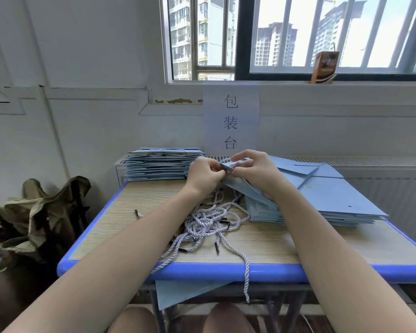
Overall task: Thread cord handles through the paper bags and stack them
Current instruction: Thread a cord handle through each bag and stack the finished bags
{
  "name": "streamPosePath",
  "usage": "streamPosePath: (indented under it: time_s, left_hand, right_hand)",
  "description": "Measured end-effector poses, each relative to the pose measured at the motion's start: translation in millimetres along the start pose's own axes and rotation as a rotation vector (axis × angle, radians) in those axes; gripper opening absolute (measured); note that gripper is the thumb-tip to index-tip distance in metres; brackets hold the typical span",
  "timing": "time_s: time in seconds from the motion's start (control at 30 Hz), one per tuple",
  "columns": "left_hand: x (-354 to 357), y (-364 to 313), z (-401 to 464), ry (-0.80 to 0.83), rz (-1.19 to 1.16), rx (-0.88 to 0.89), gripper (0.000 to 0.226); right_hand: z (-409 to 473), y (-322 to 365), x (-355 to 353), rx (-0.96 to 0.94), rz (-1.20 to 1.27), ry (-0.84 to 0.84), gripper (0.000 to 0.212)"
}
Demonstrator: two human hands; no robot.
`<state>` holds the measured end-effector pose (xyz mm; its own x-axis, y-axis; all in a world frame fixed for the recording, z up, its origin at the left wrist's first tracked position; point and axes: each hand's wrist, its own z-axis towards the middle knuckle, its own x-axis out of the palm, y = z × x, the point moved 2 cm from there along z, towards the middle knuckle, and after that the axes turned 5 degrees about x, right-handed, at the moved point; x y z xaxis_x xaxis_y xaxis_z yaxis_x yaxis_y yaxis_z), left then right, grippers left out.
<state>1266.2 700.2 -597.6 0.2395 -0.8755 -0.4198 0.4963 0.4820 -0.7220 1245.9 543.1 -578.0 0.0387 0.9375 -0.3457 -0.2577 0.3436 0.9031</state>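
- Pale blue paper bag (238, 186), folded flat, is held tilted above the counter (226, 271), its lower edge near the unthreaded stack (327, 200).
- Left hand (205, 175) pinches the bag's top edge; right hand (256, 171) pinches a twisted cord (235, 163) at that same edge. Whether the tip is through the hole: cannot tell.
- Loose cords (209, 224) lie tangled on the counter, just beside the unthreaded stack; 1 hangs over the front rim.
- Finished stack (162, 165) sits at the counter's far end, well apart from the unthreaded stack.
- Judgement: paper light, stiff, creases easily, so grip near the hole. Cord limp; hold by the hard black tip.
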Motion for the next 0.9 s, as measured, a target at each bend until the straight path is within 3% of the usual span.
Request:
streamPosePath:
  time_s: [0.3,0.47,0.57,0.73,0.9]
  left_hand:
    - [-2.4,-2.3,1.4,0.033,0.005,-0.008,0.015]
    - [-1.3,-5.8,-0.4,0.174,-0.04,0.02,0.016]
    - [-1.2,-8.3,-3.1,0.265,-0.087,0.053,0.004]
    - [0.5,-12.2,-9.1,0.374,-0.144,0.074,0.003]
    - [-4.8,-19.8,-12.0,0.332,-0.256,0.033,0.011]
  right_hand:
    - [5.9,-3.6,-3.0,0.022,0.02,-0.053,0.022]
    - [4.7,-1.4,-6.5,0.008,0.008,-0.085,0.026]
    - [3.3,-2.5,-4.9,0.006,-0.033,-0.047,0.029]
    - [2.8,-4.9,-0.9,-0.012,-0.093,0.02,0.023]
    - [3.2,-5.2,-1.9,0.006,-0.129,0.045,0.028]
